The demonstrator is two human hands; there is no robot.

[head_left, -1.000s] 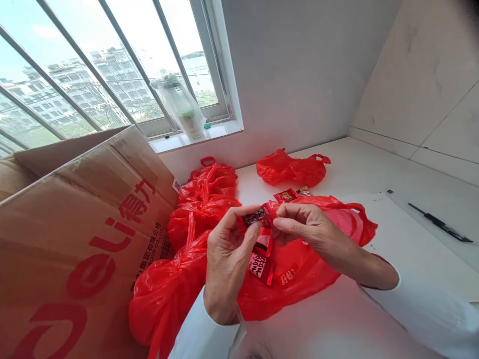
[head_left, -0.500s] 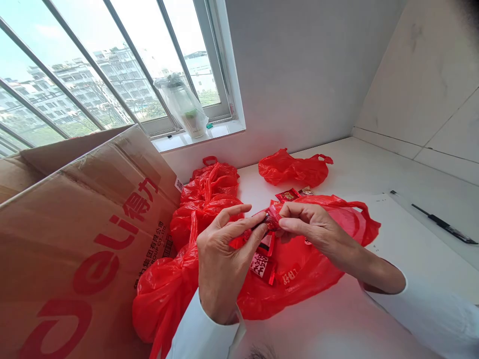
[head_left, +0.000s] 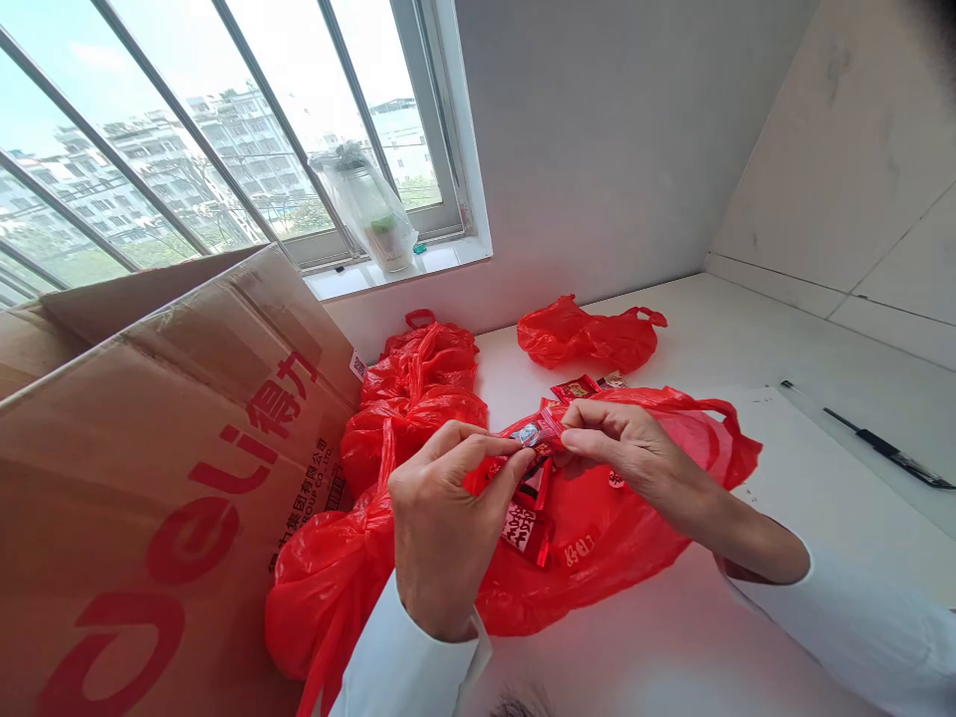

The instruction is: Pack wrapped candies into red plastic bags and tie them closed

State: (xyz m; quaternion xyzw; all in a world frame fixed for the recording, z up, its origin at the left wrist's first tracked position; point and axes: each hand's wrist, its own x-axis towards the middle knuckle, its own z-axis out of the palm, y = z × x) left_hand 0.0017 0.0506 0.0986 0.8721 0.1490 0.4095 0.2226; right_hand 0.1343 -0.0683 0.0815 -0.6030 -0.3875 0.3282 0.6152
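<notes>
My left hand (head_left: 440,523) and my right hand (head_left: 623,448) pinch a small red wrapped candy (head_left: 536,436) between thumbs and fingertips, one hand at each end. They hover over an open red plastic bag (head_left: 634,538) lying flat on the white table (head_left: 672,647). Inside that bag lie more red wrapped packets (head_left: 527,528). Two loose red packets (head_left: 575,388) rest on the table just beyond the bag.
A large brown cardboard box (head_left: 149,478) with red lettering fills the left. Tied red plastic bags (head_left: 418,388) sit against it, another red bag (head_left: 590,337) lies further back. A black pen (head_left: 888,450) rests at the right. A wrapped jar (head_left: 369,209) stands on the windowsill.
My hands have turned the candy between the fingertips, and my left hand has curled in closer. The view has shifted slightly.
</notes>
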